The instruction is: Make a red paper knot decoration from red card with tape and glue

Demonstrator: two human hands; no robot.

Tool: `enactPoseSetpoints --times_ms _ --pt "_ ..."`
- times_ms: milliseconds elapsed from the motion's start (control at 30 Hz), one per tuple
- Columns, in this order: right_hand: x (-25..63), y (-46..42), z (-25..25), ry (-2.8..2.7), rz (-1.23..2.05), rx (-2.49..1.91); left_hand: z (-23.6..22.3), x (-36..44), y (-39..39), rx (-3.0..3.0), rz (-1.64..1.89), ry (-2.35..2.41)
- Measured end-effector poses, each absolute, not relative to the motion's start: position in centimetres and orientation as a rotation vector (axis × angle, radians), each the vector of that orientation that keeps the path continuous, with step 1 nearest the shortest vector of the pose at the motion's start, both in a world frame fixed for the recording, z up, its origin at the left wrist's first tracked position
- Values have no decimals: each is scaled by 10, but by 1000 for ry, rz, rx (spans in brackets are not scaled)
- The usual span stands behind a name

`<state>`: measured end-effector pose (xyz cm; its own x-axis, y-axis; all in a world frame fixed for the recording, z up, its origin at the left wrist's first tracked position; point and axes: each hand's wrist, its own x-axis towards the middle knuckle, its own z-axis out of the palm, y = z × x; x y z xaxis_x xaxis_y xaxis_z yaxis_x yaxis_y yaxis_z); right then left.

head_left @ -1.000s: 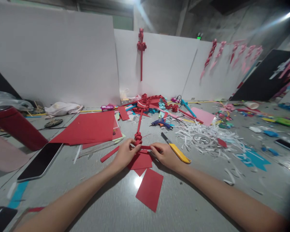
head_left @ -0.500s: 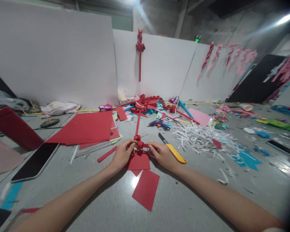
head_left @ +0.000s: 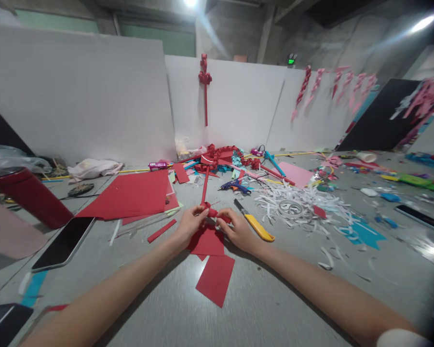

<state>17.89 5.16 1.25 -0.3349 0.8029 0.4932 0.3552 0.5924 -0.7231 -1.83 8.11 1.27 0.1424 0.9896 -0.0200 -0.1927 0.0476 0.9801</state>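
A red folded-paper ornament (head_left: 212,212) with a long red paper stick (head_left: 205,185) running away from me lies between my hands. My left hand (head_left: 192,222) pinches the ornament's left side. On its right side my right hand (head_left: 235,227) closes thumb and fingers round a red paper strip; the fingertips partly cover it. Beneath both hands rests a red paper sheet (head_left: 207,243), and a second red paper piece (head_left: 217,279) lies nearer to me. A yellow utility knife (head_left: 259,227) is just right of my right hand. To the left lies a short red paper strip (head_left: 161,231).
Large red sheets (head_left: 130,193) and a phone (head_left: 63,243) lie left, near a red bottle (head_left: 31,197). Ahead is a blue glue gun (head_left: 235,186). White paper shreds (head_left: 300,207) cover the right side. A similar red ornament (head_left: 205,79) hangs on the white panel (head_left: 238,106).
My right hand has moved closer to the left one, and the strip that stretched out between them is now gathered against the ornament. The view has shifted slightly.
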Motion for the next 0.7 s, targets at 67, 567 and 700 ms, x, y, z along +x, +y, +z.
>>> enactPoseSetpoints --times_ms 67,567,700 --pt "179 50 14 -1919 617 -893 18 -12 87 1052 1180 958" --pt "183 57 15 -1853 587 -872 1 5 93 1053 1159 760" --pt "182 56 15 -1883 544 -815 -2 5 93 1080 1158 771"
